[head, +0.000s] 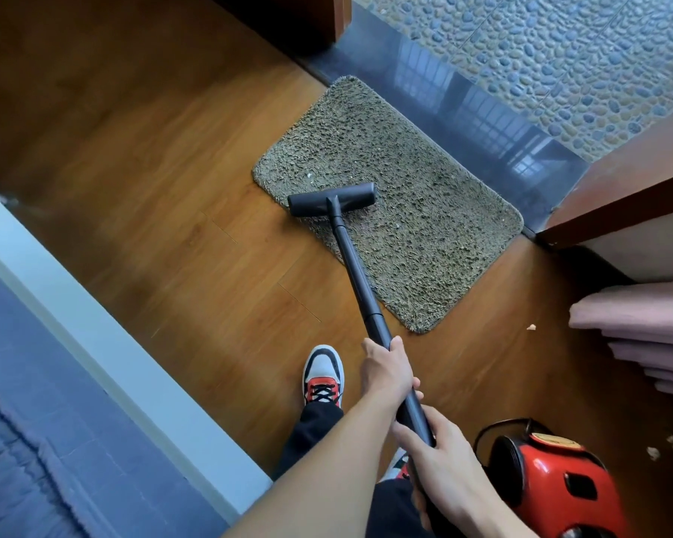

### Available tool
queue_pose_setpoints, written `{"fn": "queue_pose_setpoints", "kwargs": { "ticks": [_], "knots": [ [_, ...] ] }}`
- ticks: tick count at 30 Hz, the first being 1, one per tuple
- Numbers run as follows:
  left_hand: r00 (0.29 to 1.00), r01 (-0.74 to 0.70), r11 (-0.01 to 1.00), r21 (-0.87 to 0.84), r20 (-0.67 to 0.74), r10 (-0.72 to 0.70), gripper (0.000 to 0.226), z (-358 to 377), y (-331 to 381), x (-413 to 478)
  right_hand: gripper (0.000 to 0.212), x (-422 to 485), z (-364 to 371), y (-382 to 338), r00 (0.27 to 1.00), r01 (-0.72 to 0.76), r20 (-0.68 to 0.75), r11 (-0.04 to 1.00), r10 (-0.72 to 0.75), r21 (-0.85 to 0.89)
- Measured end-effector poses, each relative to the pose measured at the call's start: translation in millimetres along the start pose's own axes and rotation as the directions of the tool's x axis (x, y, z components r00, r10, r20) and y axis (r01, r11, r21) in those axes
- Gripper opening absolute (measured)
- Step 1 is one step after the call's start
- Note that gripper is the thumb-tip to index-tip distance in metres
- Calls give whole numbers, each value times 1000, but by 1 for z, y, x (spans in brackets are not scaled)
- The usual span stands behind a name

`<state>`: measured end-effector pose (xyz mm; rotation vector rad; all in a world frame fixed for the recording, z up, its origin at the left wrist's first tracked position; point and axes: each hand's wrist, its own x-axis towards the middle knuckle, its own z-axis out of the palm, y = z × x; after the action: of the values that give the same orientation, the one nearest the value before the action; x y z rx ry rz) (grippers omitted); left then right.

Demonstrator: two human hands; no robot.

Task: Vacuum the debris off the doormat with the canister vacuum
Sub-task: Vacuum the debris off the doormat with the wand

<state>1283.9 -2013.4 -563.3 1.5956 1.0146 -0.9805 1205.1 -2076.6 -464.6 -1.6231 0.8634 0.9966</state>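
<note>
Ahead at 12 o'clock, the doormat [416, 211] lies on the floor [152, 196], its far edge just beside a threshold strip [463, 106] at 1 o'clock. The floor head [333, 199] sits on the mat's left part. The wand [360, 281] runs back toward 6 o'clock, through our left hand [387, 372] and then our right hand [440, 456]. Our shoe [323, 376] is left of the wand. The canister [552, 483] sits at 5 o'clock, folded cloth [638, 320] is stacked at 3 o'clock, and a bed [36, 382] lies at 8 o'clock.

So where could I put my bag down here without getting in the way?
The widest bare patch is the wooden floor left of the doormat, up to the white ledge. The wand crosses the middle. Lower right is crowded: the red canister, pink folded cloth and crumbs hem in a narrow strip.
</note>
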Motion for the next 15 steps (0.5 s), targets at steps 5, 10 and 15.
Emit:
{"fn": "queue_pose_setpoints", "kwargs": {
  "ticks": [5,10,15],
  "knots": [
    [999,-40,999,-4,-34,39,42,-22,52,31,13,34,8,-48,998,54,-28,999,-54,3],
    [996,-56,998,-27,-65,54,47,-44,94,57,15,64,16,-92,996,83,-33,996,-83,-20],
    [996,-61,998,-26,-73,59,32,-61,120,69,12,75,24,-124,996,84,-24,996,-83,17]
  ]
}}
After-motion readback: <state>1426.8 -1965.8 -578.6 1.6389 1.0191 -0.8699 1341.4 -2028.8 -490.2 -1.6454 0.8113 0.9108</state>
